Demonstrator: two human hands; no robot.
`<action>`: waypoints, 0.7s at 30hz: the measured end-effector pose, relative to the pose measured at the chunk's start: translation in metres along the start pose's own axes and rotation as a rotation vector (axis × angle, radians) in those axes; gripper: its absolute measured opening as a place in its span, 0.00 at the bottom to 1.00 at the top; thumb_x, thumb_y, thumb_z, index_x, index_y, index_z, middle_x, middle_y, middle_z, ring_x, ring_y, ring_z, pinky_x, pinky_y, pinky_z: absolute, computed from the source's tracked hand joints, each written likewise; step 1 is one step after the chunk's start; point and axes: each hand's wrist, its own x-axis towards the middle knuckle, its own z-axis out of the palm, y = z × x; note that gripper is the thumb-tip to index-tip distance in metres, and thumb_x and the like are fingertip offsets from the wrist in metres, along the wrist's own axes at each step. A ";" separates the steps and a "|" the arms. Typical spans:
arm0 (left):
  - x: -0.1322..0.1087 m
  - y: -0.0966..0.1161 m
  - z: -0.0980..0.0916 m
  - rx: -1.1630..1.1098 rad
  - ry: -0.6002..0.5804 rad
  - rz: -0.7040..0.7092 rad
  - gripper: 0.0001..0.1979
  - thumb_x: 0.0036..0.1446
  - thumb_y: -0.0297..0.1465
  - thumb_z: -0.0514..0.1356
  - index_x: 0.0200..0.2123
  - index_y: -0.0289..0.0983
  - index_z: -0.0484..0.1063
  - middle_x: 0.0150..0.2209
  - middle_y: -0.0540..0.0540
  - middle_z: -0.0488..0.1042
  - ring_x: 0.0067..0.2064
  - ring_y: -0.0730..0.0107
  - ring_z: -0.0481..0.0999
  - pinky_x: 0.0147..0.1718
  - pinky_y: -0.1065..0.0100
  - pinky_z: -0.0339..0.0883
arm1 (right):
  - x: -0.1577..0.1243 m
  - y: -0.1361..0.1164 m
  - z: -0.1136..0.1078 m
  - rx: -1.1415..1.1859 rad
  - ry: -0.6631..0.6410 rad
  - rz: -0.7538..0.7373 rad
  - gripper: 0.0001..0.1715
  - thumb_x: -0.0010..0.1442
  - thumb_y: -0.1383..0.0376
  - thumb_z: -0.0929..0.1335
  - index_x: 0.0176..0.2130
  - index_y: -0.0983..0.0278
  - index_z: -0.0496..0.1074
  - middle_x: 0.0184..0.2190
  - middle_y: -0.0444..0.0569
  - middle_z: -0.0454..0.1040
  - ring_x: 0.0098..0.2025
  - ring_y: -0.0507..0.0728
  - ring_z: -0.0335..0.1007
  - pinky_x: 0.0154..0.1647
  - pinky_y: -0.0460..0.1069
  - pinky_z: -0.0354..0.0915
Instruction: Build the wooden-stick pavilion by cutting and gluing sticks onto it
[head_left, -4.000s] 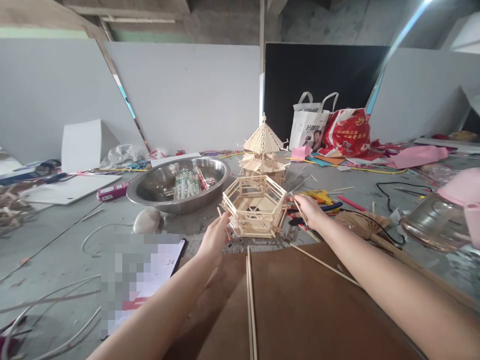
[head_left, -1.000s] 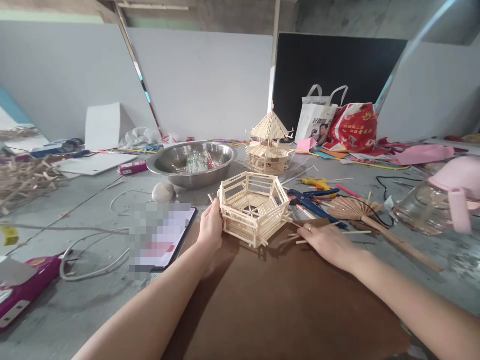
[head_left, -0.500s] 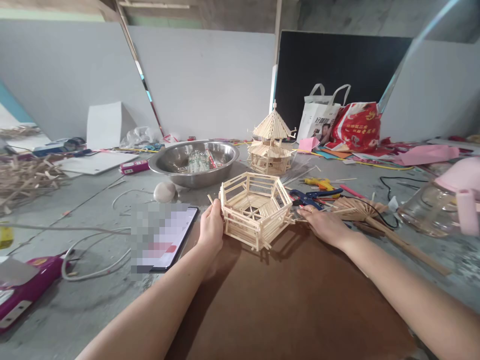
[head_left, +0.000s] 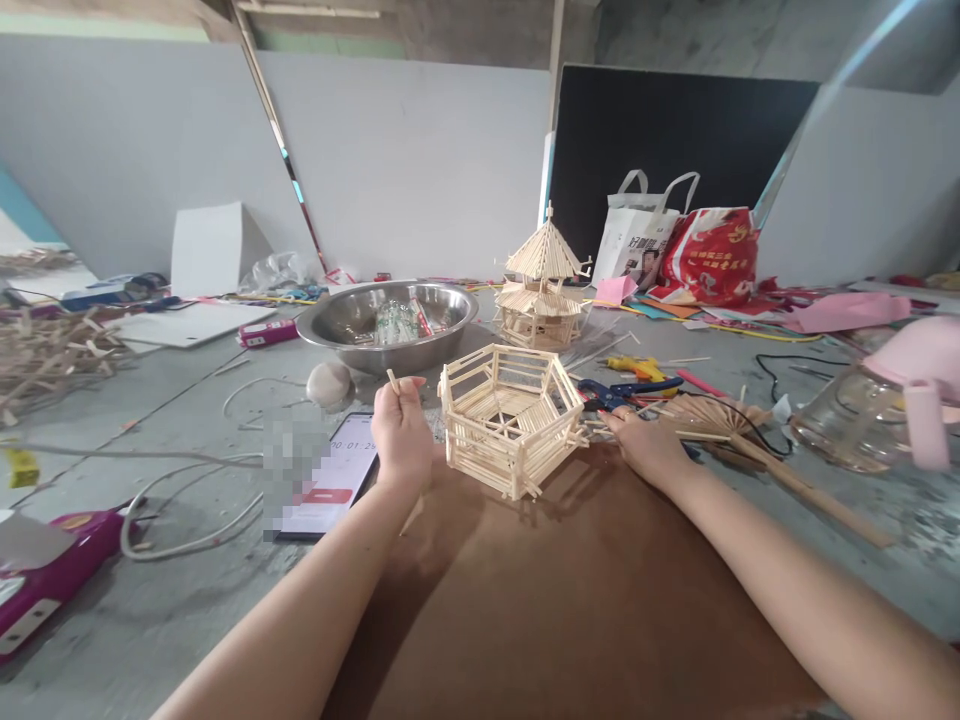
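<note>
A hexagonal frame of thin wooden sticks (head_left: pixel 511 418) stands at the far edge of a brown board (head_left: pixel 585 590). My left hand (head_left: pixel 401 430) is just left of the frame, lifted off it, fingers closed on a short wooden stick (head_left: pixel 393 381) that points up. My right hand (head_left: pixel 646 443) lies palm down to the right of the frame, fingers on loose sticks beside blue-handled scissors (head_left: pixel 626 393); whether it grips any I cannot tell.
A finished stick pagoda (head_left: pixel 541 282) and a steel basin (head_left: pixel 386 325) stand behind. A phone (head_left: pixel 330 475) lies left of the board. A stick fan (head_left: pixel 716 420), a glass jug with pink lid (head_left: pixel 877 410), bags (head_left: pixel 697 255) and white cables (head_left: pixel 187 500) lie around.
My left hand has let go of the frame's left side and lifted away with a short stick. The right hand has stayed on the sticks by the scissors.
</note>
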 end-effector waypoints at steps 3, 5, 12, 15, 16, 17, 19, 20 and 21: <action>-0.003 0.016 -0.006 0.050 -0.066 0.128 0.13 0.55 0.36 0.47 0.30 0.37 0.68 0.22 0.52 0.62 0.26 0.75 0.61 0.29 0.74 0.56 | -0.002 -0.003 -0.001 0.042 0.022 -0.011 0.29 0.53 0.71 0.56 0.55 0.62 0.55 0.50 0.55 0.59 0.36 0.57 0.68 0.30 0.49 0.59; -0.010 0.026 -0.010 -0.004 -0.086 0.176 0.12 0.54 0.37 0.48 0.31 0.38 0.68 0.23 0.51 0.64 0.26 0.75 0.61 0.28 0.74 0.55 | -0.004 -0.005 -0.004 0.069 0.057 0.004 0.28 0.53 0.69 0.56 0.54 0.61 0.55 0.50 0.54 0.60 0.34 0.56 0.68 0.29 0.48 0.59; -0.046 0.049 -0.023 -0.057 -0.594 0.526 0.13 0.51 0.38 0.51 0.33 0.37 0.69 0.21 0.49 0.66 0.21 0.75 0.63 0.23 0.72 0.55 | -0.010 -0.004 -0.016 0.117 0.230 -0.007 0.22 0.58 0.58 0.54 0.48 0.62 0.64 0.43 0.52 0.66 0.37 0.57 0.67 0.30 0.47 0.58; -0.069 0.054 -0.020 0.102 -1.070 0.834 0.12 0.55 0.35 0.47 0.30 0.36 0.68 0.23 0.46 0.70 0.24 0.73 0.66 0.23 0.71 0.57 | -0.009 -0.003 -0.020 0.167 0.194 -0.055 0.19 0.58 0.62 0.54 0.44 0.63 0.67 0.41 0.51 0.68 0.37 0.56 0.68 0.31 0.46 0.58; -0.078 0.054 -0.018 0.142 -1.180 0.914 0.13 0.55 0.35 0.47 0.29 0.36 0.68 0.23 0.45 0.70 0.24 0.73 0.66 0.23 0.71 0.57 | -0.008 -0.003 -0.022 0.189 0.192 -0.054 0.19 0.58 0.62 0.55 0.43 0.63 0.67 0.41 0.50 0.69 0.37 0.55 0.68 0.31 0.46 0.58; -0.086 0.052 -0.015 0.165 -1.262 0.983 0.14 0.56 0.35 0.46 0.28 0.36 0.67 0.23 0.46 0.70 0.24 0.73 0.67 0.23 0.71 0.56 | -0.007 -0.004 -0.024 0.216 0.199 -0.050 0.18 0.58 0.62 0.55 0.43 0.63 0.67 0.40 0.50 0.69 0.37 0.55 0.68 0.31 0.46 0.58; -0.099 0.044 -0.008 0.203 -1.340 1.047 0.13 0.56 0.35 0.45 0.29 0.36 0.66 0.25 0.46 0.71 0.25 0.73 0.67 0.24 0.71 0.57 | -0.005 -0.004 -0.030 0.305 0.254 -0.040 0.18 0.58 0.61 0.55 0.40 0.63 0.68 0.37 0.50 0.70 0.36 0.56 0.68 0.32 0.47 0.58; -0.103 0.040 -0.004 0.236 -1.358 1.032 0.13 0.56 0.34 0.45 0.31 0.36 0.66 0.26 0.46 0.71 0.25 0.73 0.68 0.24 0.71 0.57 | -0.005 -0.004 -0.034 0.382 0.306 -0.035 0.19 0.59 0.61 0.54 0.39 0.63 0.69 0.36 0.50 0.70 0.37 0.56 0.67 0.33 0.47 0.59; -0.105 0.036 -0.001 0.270 -1.373 1.002 0.12 0.57 0.34 0.45 0.32 0.36 0.66 0.26 0.47 0.71 0.26 0.73 0.68 0.24 0.71 0.58 | -0.005 -0.005 -0.038 0.485 0.375 -0.029 0.20 0.59 0.60 0.54 0.38 0.64 0.69 0.35 0.51 0.71 0.37 0.56 0.67 0.35 0.47 0.59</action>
